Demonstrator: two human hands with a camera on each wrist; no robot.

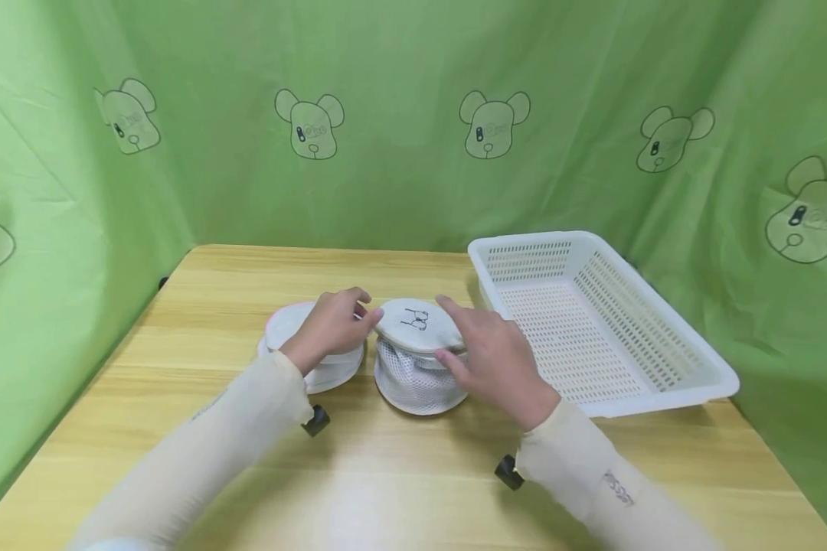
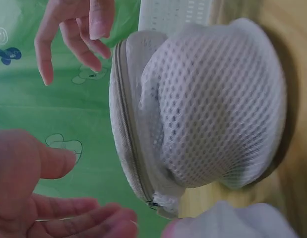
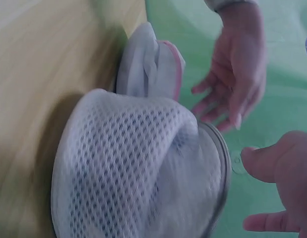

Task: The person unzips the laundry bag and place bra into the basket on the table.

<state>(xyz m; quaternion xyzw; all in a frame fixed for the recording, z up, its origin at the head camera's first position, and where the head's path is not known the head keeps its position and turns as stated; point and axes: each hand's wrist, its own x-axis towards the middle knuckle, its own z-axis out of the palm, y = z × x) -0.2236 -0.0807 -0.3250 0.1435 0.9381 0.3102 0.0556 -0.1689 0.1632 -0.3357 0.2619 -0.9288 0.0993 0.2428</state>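
Note:
A round white mesh laundry bag (image 1: 420,379) stands upright on the table, its flat zipped lid (image 1: 413,324) printed with a small dark drawing. In the left wrist view the mesh side (image 2: 217,99) bulges and folds below the zipper (image 2: 124,119). My left hand (image 1: 338,325) hovers at the lid's left edge, thumb and fingers apart with nothing between them. At the right edge of the lid is my right hand (image 1: 492,352), its fingers spread and holding nothing. A second white laundry bag (image 3: 151,64) with pink trim sits on the left, partly hidden behind my left hand.
A large white plastic basket (image 1: 599,337) with slotted walls stands at the right of the wooden table (image 1: 358,474). Green curtains (image 1: 400,191) with bear-head prints hang behind the table and along both sides.

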